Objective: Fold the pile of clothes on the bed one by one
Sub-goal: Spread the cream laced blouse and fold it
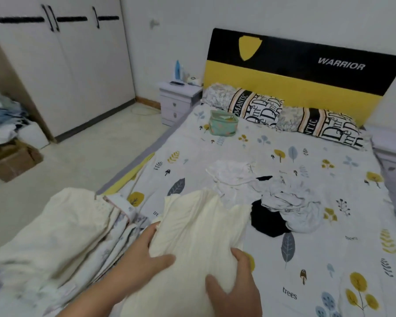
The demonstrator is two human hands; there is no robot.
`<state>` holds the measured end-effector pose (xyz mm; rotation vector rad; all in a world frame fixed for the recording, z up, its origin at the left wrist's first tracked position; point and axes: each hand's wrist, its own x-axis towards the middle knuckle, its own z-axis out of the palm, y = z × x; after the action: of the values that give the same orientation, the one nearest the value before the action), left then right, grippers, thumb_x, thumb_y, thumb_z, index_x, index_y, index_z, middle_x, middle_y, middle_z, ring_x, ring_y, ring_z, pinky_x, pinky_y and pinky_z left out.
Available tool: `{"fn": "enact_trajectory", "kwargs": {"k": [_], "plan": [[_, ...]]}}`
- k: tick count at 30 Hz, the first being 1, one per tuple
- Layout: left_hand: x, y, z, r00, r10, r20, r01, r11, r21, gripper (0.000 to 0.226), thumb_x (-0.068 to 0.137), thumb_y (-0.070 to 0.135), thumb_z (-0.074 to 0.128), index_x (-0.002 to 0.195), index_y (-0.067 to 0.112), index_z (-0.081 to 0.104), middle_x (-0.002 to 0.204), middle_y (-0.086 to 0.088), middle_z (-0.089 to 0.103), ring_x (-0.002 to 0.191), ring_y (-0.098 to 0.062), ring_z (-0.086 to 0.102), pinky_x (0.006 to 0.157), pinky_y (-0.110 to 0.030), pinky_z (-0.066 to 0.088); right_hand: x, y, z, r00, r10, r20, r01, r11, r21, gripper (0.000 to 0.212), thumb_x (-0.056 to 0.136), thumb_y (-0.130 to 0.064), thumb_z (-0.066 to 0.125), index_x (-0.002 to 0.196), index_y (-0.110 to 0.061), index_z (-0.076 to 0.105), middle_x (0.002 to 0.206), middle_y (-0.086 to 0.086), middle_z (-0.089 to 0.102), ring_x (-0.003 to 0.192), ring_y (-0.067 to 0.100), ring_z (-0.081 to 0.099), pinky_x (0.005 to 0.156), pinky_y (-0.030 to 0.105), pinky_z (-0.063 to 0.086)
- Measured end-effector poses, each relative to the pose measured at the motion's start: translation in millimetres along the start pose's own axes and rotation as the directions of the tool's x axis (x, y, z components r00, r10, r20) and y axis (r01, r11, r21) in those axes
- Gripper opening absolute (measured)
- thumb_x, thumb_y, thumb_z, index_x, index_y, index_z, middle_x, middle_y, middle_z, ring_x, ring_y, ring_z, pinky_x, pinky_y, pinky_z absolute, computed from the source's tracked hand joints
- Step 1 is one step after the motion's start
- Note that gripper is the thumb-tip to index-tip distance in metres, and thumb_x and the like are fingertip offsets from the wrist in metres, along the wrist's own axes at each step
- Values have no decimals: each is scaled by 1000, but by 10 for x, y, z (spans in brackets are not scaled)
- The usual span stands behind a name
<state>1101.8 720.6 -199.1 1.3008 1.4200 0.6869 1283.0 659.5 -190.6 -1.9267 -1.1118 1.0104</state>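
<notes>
Head view, low centre of the frame: a person's two hands work a cream garment (199,243) lying on the leaf-print bed (329,259); the left hand (144,255) grips its left edge, fingers tucked beneath the fabric and thumb laid across the top; the right hand (236,277) grips the near right side, thumb on top and fingers curled over the edge; both are closed round cloth, neither spread flat. Judged from this, the garment is mid-fold; the step goes best if both edges are drawn taut and level, the creases running up its length are smoothed, and the fold is laid square before the hands let go. Left of it, at lower left, sits a stack of folded clothes (62,236), touching or nearly touching the garment's edge; right of centre, the unfolded pile (272,197) of white and black pieces waits, just beyond the garment's far end; a green pouch (223,123) lies near the pillows (261,108), upper centre.
</notes>
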Motion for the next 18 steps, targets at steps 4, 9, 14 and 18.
{"fn": "enact_trajectory", "kwargs": {"k": [4,9,14,18], "plan": [[-109,-26,-613,999,4,-39,-3,1000,17,59,66,27,77,116,36,48,113,18,60,102,0,59,83,-17,46,-120,-363,469,999,-34,28,34,999,16,70,70,-16,73,131,-25,40,119,2,58,104,23,58,85,29,44],[-102,-196,-1554,998,-31,-49,33,999,41,53,66,28,74,111,42,48,111,19,61,102,-1,59,87,-21,48,-201,-809,1284,995,-44,93,39,998,53,70,70,-14,73,133,-20,41,119,3,58,106,23,57,83,27,41],[91,-443,-2424,996,-60,-63,66,993,97,59,63,33,76,114,44,48,113,18,61,101,-1,60,88,-24,48,-171,-1150,2120,992,-21,123,12,998,69,68,73,-20,71,133,-25,38,124,0,55,109,21,56,87,27,41],[338,-671,-2916,997,-60,-49,63,996,63,54,78,15,74,121,34,48,115,15,60,95,6,61,72,-10,49,-49,-1321,2684,985,-6,175,-15,993,119,67,78,-20,68,136,-22,35,119,-6,47,117,20,47,91,27,35]]}}
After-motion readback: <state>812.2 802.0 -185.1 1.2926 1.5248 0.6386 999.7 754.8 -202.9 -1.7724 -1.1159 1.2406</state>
